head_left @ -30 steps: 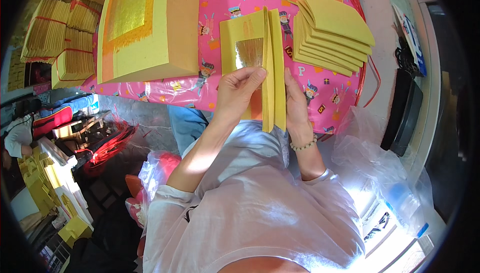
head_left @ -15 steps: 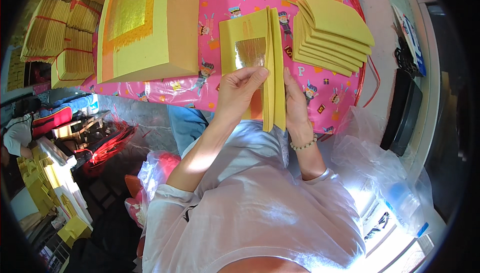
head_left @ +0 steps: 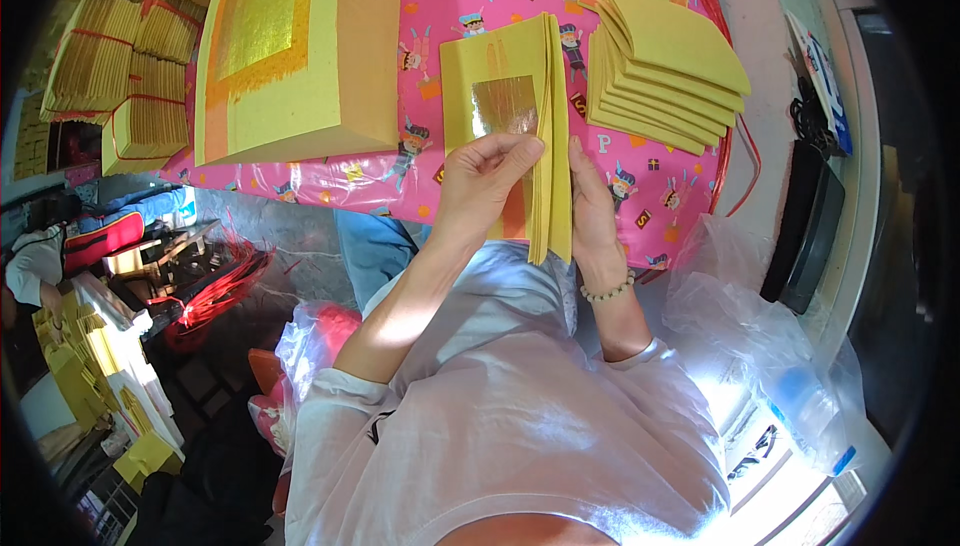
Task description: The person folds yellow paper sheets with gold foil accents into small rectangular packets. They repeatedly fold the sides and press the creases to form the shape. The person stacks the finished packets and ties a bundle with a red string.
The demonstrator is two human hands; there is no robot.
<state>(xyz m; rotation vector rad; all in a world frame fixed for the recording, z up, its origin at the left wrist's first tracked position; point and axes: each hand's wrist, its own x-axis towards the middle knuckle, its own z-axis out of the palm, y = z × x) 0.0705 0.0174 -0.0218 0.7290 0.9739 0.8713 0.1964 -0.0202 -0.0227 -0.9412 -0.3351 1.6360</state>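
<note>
A folded bundle of yellow joss paper with a gold foil square stands upright in front of me, its layered edges toward the right. My left hand is closed on its left side, the thumb pressing near the layered edge. Along the right side lies my right hand, fingers stretched out together and palm turned toward the paper; a beaded bracelet circles that wrist. Whether the right palm presses on the sheets is hard to see. To the right rests a fanned pile of folded yellow joss paper.
A pink patterned cloth covers the table. At left stands a large block of joss paper, with red-tied bundles beyond. Red ties hang lower left, near another person's arm. Clear plastic bags lie at right.
The left thumb and the paper's foil face have shifted slightly right, narrowing the gap between the layers. My right hand stays nearly still. At far left, the other person's arm has moved a little.
</note>
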